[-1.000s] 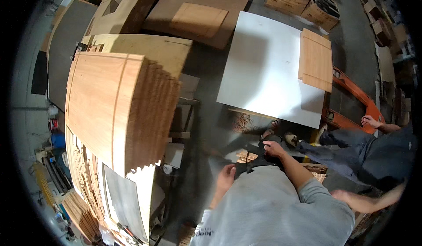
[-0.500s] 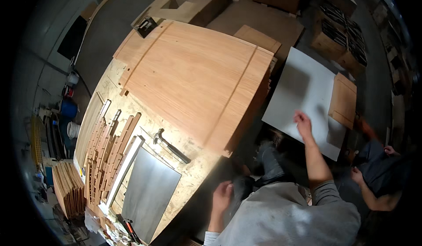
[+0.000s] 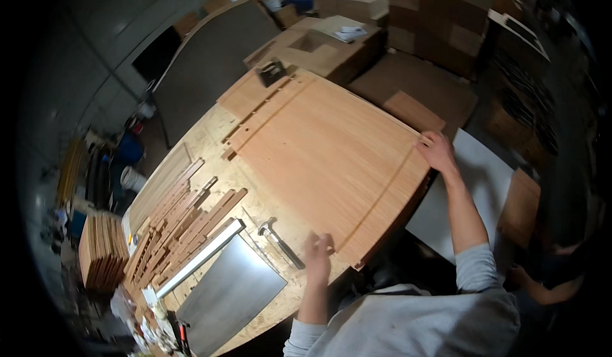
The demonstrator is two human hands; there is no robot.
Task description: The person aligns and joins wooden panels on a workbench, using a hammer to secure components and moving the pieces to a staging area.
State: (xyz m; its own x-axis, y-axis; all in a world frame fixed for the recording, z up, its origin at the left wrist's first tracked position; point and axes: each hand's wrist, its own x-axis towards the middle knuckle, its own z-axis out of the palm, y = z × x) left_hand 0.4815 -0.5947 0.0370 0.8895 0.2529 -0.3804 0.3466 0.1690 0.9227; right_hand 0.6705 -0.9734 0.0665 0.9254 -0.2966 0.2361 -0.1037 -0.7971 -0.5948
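Observation:
A wide pale wooden panel (image 3: 331, 159) with a groove near each end lies on top of a stack on the workbench. My right hand (image 3: 438, 152) is closed on the panel's far right corner, fingers over the edge. My left hand (image 3: 317, 250) is beside the panel's near right corner, smeared by motion; I cannot make out whether it touches the wood. Just left of that hand, a claw hammer (image 3: 280, 243) lies on the bench. A grey metal sheet (image 3: 233, 296) rests nearer to me.
Slotted wooden strips (image 3: 185, 223) and a white bar (image 3: 201, 258) lie left on the bench (image 3: 255, 194). A small dark box (image 3: 270, 72) sits at the far end. To the right are a white board (image 3: 475, 185) with a wooden panel (image 3: 519, 207) and another person's arm (image 3: 542, 287).
My view has turned toward the bench. My right hand has moved from over the white board to the panel's corner. My left hand has come up beside the panel's near corner.

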